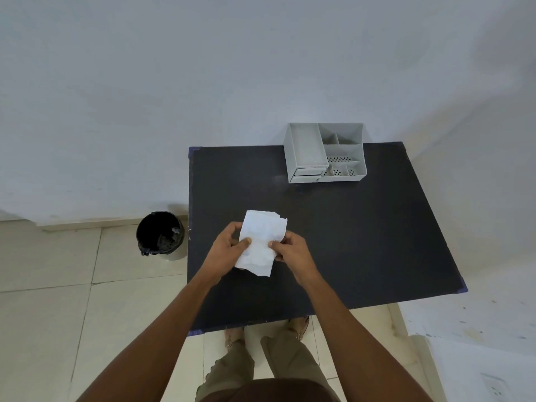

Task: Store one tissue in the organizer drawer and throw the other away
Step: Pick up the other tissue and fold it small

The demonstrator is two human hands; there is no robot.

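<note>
A white tissue is held above the middle of the black table. My left hand pinches its left edge and my right hand pinches its right edge. The tissue looks folded or layered; I cannot tell whether it is one sheet or two. The grey organizer stands at the table's far edge, its small drawer at the lower front left shut. A round bin with a black liner stands on the floor left of the table.
A white wall rises right behind the table and organizer. The tiled floor lies left of the table around the bin. My legs and sandalled feet stand at the table's near edge. A white ledge lies at the lower right.
</note>
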